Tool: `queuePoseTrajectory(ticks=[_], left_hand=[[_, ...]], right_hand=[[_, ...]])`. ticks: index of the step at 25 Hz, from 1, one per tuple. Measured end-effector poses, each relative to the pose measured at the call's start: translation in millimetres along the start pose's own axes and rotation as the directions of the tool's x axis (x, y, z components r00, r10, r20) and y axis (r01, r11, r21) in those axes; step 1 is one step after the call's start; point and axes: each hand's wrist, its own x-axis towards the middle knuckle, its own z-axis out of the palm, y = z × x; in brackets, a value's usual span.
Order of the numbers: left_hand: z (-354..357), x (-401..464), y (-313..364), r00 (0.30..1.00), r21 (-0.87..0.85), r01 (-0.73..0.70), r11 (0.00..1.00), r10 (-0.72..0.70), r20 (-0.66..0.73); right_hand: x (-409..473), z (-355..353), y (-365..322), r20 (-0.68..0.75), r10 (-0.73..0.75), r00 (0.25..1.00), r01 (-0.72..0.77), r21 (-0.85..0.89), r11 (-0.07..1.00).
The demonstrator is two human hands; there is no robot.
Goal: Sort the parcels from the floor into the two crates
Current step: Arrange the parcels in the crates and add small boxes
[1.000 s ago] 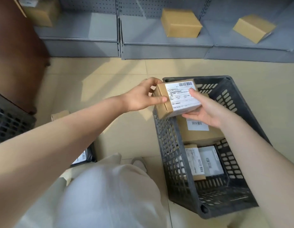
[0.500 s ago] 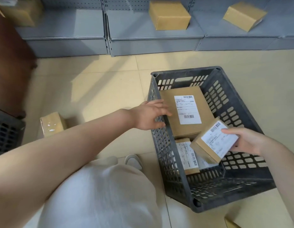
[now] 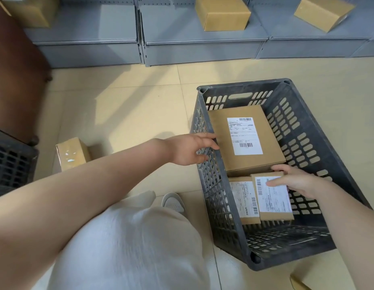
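Underfoot, smooth cream floor tiles [image 3: 129,105] meet grey metal shelving [image 3: 119,34]. Right hand [image 3: 295,181] grips a small labelled cardboard parcel [image 3: 272,197] inside the slotted grey plastic crate [image 3: 307,143]; left hand [image 3: 192,149], fingers relaxed, rests on its rim.

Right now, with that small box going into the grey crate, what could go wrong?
1. The small parcel lies partly over its neighbour parcel, so it may settle tilted or slide once the right hand lets go.
2. The left hand rests on the crate rim; leaning on it might tip or shift the crate.
3. The floor parcel sits beside the person's legs and could get kicked.
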Motion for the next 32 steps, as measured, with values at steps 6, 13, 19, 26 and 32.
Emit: queuePoseTrajectory(ticks=[6,13,19,26,32], left_hand=[[5,0,-6,1.000,-0.044,-0.014,0.999,0.014,-0.007],[10,-1,-10,0.999,-0.070,-0.029,0.997,0.028,-0.019],[15,-5,-12,0.998,-0.072,-0.034,0.997,0.029,-0.061],[4,-25,-32,0.993,-0.059,0.050,0.997,-0.056,-0.105],[-13,-59,-71,0.976,-0.076,0.156,0.985,-0.165,-0.141]], right_hand=[[13,27,-3,-0.078,-0.066,0.995,0.071,0.073,0.995],[14,41,12,-0.114,-0.036,0.993,0.053,0.147,0.988],[17,42,3,-0.225,0.052,0.973,-0.018,0.149,0.989],[2,49,-48,-0.745,0.038,0.666,0.268,0.286,0.920],[-8,75,-130,-0.787,-0.242,0.568,0.452,0.053,0.890]])
